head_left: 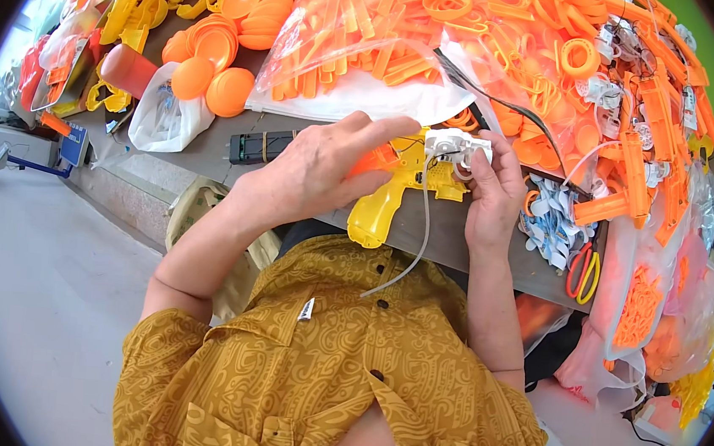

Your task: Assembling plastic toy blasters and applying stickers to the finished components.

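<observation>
Head view shows your left hand [319, 169] wrapped over the yellow toy gun shell [393, 194] above the bench [211, 146] edge while your right hand [492, 188] pinches the white module [457, 147], apparently seating it, so keep the shell steady and the tube [419, 245] untrapped.

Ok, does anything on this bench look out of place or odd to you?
Mostly the thin white tube: it dangles loose from the white part on the yellow toy gun shell held by both hands, hanging past the table edge. The scissors lie right at that edge too.
</observation>
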A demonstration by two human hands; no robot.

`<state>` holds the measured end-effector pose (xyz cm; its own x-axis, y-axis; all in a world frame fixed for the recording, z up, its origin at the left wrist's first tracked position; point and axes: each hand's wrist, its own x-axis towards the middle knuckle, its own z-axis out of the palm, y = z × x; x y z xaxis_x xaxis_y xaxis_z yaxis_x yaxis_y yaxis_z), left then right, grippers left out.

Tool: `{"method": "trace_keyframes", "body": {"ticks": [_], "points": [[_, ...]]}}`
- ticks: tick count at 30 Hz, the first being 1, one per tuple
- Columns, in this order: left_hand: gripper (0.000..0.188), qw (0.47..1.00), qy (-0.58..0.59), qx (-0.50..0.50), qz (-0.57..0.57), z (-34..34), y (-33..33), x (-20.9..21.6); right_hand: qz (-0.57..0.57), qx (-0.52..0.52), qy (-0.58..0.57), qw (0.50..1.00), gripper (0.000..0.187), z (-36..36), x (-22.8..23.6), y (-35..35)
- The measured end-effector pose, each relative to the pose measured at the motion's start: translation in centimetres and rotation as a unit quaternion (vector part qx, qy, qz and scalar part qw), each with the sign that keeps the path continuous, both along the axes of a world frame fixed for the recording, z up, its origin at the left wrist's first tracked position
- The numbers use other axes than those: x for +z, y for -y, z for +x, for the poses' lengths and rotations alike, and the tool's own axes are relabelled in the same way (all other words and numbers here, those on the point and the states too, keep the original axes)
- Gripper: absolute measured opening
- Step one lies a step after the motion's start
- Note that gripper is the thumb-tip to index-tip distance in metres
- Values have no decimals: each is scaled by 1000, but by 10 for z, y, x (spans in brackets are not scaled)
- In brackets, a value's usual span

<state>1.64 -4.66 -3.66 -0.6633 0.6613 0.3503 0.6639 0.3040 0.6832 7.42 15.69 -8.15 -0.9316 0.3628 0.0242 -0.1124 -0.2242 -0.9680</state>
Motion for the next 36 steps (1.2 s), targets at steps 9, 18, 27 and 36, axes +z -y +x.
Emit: {"method": "trace_keyframes", "body": {"ticks": [9,18,27,36], "points": [[27,996,4,-19,-83,-2,1,-2,0,-4,-12,1000,28,5,0,8],[25,998,16,27,-63,-1,1,5,18,13,-16,1000,28,5,-2,9],[22,986,36,-17,-161,-2,2,10,29,20,-21,999,29,7,-2,9],[18,972,-16,32,-233,5,-4,17,67,26,-30,997,30,8,0,15]]}}
